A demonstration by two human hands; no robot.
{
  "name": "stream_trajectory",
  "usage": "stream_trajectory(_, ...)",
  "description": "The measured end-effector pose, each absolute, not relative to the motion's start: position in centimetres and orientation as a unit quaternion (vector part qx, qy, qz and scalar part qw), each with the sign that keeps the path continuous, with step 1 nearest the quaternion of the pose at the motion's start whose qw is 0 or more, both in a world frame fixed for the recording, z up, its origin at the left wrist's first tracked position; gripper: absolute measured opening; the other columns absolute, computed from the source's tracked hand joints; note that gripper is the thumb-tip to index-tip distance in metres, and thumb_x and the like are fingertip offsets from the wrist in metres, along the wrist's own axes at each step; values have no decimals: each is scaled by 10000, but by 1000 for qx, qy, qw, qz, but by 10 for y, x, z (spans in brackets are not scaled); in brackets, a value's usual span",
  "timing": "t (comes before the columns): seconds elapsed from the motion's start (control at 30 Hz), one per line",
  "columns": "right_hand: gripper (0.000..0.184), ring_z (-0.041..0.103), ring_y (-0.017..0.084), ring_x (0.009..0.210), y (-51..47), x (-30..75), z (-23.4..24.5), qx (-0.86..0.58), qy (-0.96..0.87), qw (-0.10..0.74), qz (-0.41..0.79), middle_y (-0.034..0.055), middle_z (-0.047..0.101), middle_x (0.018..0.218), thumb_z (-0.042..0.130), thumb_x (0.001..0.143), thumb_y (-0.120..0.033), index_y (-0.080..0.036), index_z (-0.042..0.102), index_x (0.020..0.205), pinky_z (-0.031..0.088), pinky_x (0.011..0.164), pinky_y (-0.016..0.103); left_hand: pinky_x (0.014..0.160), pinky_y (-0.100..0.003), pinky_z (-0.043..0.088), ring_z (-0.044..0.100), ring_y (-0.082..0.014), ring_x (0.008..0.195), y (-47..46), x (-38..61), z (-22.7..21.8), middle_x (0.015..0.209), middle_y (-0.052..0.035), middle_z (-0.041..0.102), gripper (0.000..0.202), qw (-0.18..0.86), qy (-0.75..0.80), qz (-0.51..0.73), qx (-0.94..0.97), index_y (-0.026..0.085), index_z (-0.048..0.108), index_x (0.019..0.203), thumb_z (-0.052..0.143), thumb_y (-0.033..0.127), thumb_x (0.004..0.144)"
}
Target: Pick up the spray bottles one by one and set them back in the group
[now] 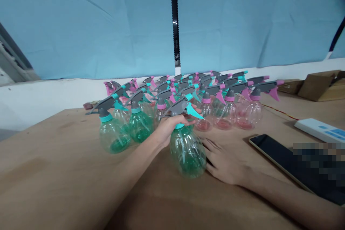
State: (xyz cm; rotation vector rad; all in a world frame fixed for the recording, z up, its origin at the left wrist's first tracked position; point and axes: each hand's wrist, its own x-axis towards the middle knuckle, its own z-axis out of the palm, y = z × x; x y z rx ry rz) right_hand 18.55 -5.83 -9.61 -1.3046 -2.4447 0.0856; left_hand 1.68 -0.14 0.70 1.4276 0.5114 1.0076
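A spray bottle point(188, 152) with a clear green body, turquoise collar and grey head with a turquoise trigger stands slightly tilted in front of me. My left hand point(172, 125) is closed around its neck, just under the head, with fingertips showing behind the trigger. Low on the bottle's right side, my right hand point(222, 160) presses against the body. Its fingers reach behind the bottle, so their tips are hidden. Close to the left of my left hand are two green spray bottles, one at the near left point(114, 134) and another point(140, 124) beside it.
Several pink point(206, 115) and green spray bottles crowd the back of the wooden table point(54, 165). A dark-screened phone point(280, 158) and a white device with blue buttons point(320, 129) lie at right. Cardboard boxes point(320, 86) stand behind them, before a blue-covered wall point(107, 25).
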Motion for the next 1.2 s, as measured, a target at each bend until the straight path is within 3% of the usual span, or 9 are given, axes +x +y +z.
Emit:
stream_trajectory(0.17, 398, 363, 254, 1229, -59, 185, -96, -473, -860, 188, 32, 149, 436, 1305, 394, 866, -232, -133, 458, 1246, 313, 1013, 438, 838, -425, 473, 607, -270, 955, -2, 9, 9, 926, -57, 685, 398, 618, 243, 416, 621, 173, 666, 986, 564, 138, 603)
stream_trajectory(0.33, 404, 373, 249, 1229, -60, 186, -98, -470, -859, 199, 34, 130, 454, 1299, 366, 887, -264, -165, 442, 1271, 316, 1014, 451, 780, -415, 480, 630, -291, 881, -10, -23, 16, 867, -61, 697, 397, 559, 316, 394, 658, 199, 676, 939, 643, 171, 544)
stream_trajectory(0.57, 410, 367, 253, 1236, -60, 187, -99, -475, -860, 184, 32, 138, 446, 1306, 360, 891, -272, -141, 448, 1270, 311, 1019, 448, 797, -400, 467, 611, -272, 860, -20, -82, 14, 843, -47, 672, 185, 330, 469, 370, 730, 218, 663, 773, 711, 310, 619)
stream_trajectory(0.67, 403, 373, 250, 1233, -60, 186, -99, -472, -860, 193, 31, 141, 450, 1305, 359, 893, -270, -134, 459, 1260, 311, 1020, 444, 856, -415, 448, 577, -278, 964, -25, -96, -6, 1004, -61, 625, 328, 215, 472, 410, 750, 214, 606, 946, 697, 344, 659)
stream_trajectory(0.77, 401, 373, 248, 1235, -60, 186, -98, -469, -860, 198, 30, 139, 453, 1302, 361, 892, -269, -138, 463, 1256, 311, 1019, 444, 955, -443, 390, 471, -284, 1149, -35, -103, -27, 1247, -81, 478, 625, 63, 444, 509, 735, 259, 394, 1259, 668, 324, 701)
stream_trajectory(0.87, 401, 374, 249, 1233, -60, 186, -98, -472, -859, 196, 30, 137, 452, 1305, 365, 889, -272, -142, 464, 1256, 312, 1018, 441, 976, -486, 367, 385, -309, 1219, -49, -108, -37, 1333, -93, 361, 788, -109, 396, 558, 721, 293, 235, 1364, 658, 301, 700)
stream_trajectory(1.0, 402, 377, 248, 1231, -60, 186, -97, -474, -858, 194, 32, 140, 457, 1301, 372, 889, -266, -137, 468, 1257, 310, 1023, 432, 996, -506, 340, 349, -333, 1231, -64, -112, -42, 1362, -84, 315, 835, -301, 327, 395, 804, 337, 255, 1367, 693, 239, 663)
stream_trajectory(1.1, 405, 372, 248, 1234, -60, 186, -98, -476, -858, 191, 29, 142, 454, 1303, 364, 893, -267, -130, 466, 1260, 307, 1026, 432, 1002, -545, 302, 332, -351, 1244, -65, -111, -47, 1357, -106, 340, 626, -313, 307, 266, 858, 305, 381, 1301, 630, 236, 731)
stream_trajectory(1.2, 408, 366, 251, 1238, -60, 186, -99, -475, -859, 188, 27, 139, 449, 1310, 354, 896, -272, -129, 465, 1262, 301, 1030, 434, 1010, -570, 267, 308, -367, 1259, -58, -109, -50, 1355, -131, 348, 493, -294, 318, 239, 869, 246, 453, 1248, 585, 255, 773)
